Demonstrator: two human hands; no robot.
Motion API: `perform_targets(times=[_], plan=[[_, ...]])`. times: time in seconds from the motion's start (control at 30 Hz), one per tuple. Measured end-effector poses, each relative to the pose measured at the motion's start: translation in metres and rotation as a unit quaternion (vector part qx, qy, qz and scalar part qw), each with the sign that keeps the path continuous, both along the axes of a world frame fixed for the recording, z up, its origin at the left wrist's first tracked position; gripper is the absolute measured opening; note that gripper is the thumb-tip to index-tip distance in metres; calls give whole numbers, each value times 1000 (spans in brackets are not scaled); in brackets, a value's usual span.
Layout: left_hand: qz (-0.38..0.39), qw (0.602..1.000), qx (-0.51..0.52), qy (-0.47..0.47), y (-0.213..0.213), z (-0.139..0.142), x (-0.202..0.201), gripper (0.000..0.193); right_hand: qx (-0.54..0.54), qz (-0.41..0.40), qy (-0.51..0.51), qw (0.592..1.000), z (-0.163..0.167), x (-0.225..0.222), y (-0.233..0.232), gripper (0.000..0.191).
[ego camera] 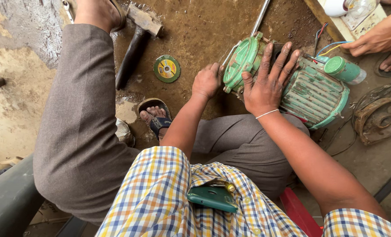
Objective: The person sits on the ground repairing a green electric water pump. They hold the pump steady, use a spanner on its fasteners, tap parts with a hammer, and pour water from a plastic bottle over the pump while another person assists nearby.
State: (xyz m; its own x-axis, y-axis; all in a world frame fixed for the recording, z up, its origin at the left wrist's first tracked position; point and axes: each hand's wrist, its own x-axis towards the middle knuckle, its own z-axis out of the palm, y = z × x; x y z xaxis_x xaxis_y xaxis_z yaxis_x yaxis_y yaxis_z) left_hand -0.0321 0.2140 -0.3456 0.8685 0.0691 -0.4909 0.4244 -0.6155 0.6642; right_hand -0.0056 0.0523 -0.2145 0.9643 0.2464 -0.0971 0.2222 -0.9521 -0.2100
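A green ribbed electric motor [314, 92] lies on the dirt floor in front of me. My right hand [268, 79] rests flat on top of it, fingers spread, near the round green end cover [241, 59]. My left hand [207, 80] is closed at the lower edge of that end cover, gripping something small that I cannot make out. A long metal rod [260, 17] runs away from the cover toward the top.
A hammer [136, 41] and a green cutting disc [166, 68] lie on the floor at left. A rusty round part [379, 118] sits at right. Another person's hand [377, 38] reaches in at top right beside coloured wires [329, 47]. My knees flank the motor.
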Motion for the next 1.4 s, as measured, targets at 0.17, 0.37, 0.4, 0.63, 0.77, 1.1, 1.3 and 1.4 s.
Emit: perform_targets(times=[0.17,0.37,0.4,0.63,0.77,1.1,1.3,1.4], plan=[[-65,994,88,-29,-1,-10,-4,42,-12,-1,2,1000,1,-1,0,84],[-54,969,166,-174,-3,-19,-5,53,-8,-3,0,1000,1,0,1,85],[-56,970,166,-170,-3,-21,-5,55,-6,-2,1,1000,1,0,1,86],[-75,965,168,-186,-2,-33,-7,59,-1,-5,3,1000,0,-1,0,85],[-84,964,163,-192,-1,-37,-6,60,3,-4,6,1000,-2,-3,-2,85],[-148,979,123,-72,2,2,1,65,-4,-28,4,1000,5,1,1,81],[-92,995,48,-6,15,27,8,59,-20,-55,-5,998,18,3,6,82],[61,998,26,3,32,45,8,45,-45,-88,-25,995,25,2,12,83]])
